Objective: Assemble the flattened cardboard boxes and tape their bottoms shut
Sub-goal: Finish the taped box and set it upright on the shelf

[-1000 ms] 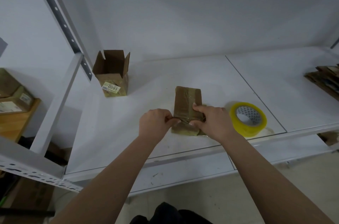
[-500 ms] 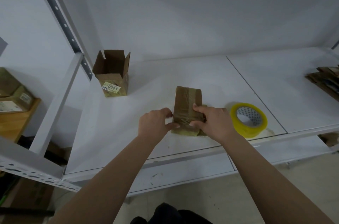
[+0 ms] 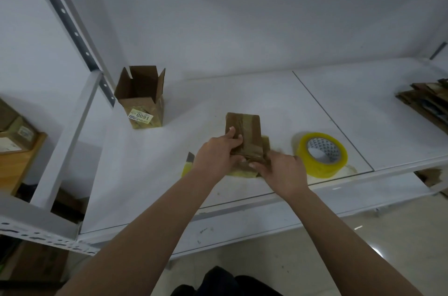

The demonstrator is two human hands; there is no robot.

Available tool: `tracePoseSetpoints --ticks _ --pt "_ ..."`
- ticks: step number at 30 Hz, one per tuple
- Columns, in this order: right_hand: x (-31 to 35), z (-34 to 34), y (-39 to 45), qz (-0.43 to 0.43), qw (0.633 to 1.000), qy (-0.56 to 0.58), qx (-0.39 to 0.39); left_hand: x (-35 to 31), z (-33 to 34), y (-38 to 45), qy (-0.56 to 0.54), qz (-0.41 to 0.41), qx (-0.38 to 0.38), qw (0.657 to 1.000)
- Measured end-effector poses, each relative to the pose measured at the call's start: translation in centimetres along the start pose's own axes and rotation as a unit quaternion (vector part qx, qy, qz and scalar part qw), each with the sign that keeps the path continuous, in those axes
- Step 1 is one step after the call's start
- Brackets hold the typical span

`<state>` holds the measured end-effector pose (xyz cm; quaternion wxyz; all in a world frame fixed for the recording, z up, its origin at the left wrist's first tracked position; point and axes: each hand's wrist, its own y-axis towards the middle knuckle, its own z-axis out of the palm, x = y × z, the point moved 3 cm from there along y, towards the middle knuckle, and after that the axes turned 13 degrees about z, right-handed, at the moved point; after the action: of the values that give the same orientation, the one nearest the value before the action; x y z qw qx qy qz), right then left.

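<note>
- I see a white shelf board (image 3: 242,92) that fills most of the view, with a thin seam (image 3: 332,123) running across it from back to front on the right.
- A white wall (image 3: 242,9) stands behind it.
- On my left, a grey upright post (image 3: 70,21) with a row of holes rises at a slant, and a white perforated rail (image 3: 31,230) runs along the near left edge.
- Further left I see a wooden surface (image 3: 21,162), set lower than the shelf board.
- Below the shelf's front edge, a pale glossy floor (image 3: 315,247) shows.
- At the bottom edge, dark clothing (image 3: 223,282) is in view.
</note>
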<state>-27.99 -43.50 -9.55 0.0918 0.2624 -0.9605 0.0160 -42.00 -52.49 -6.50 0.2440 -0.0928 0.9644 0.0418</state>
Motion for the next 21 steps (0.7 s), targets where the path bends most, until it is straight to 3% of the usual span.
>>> tracePoseSetpoints --ticks 4,14,21 --pt "0.6 0.9 -0.5 -0.063 0.992 0.038 -0.101 -0.1 0.0 -0.1 0.009 -0.01 0.003 1.0" --pt "-0.7 0.8 -1.2 -0.085 0.992 0.071 -0.054 0.0 0.0 0.1 0.004 -0.011 0.003 1.0" --pt "-1.4 0.6 -0.7 -0.128 0.98 0.089 -0.122 0.2 0.0 0.1 -0.005 -0.008 0.001 1.0"
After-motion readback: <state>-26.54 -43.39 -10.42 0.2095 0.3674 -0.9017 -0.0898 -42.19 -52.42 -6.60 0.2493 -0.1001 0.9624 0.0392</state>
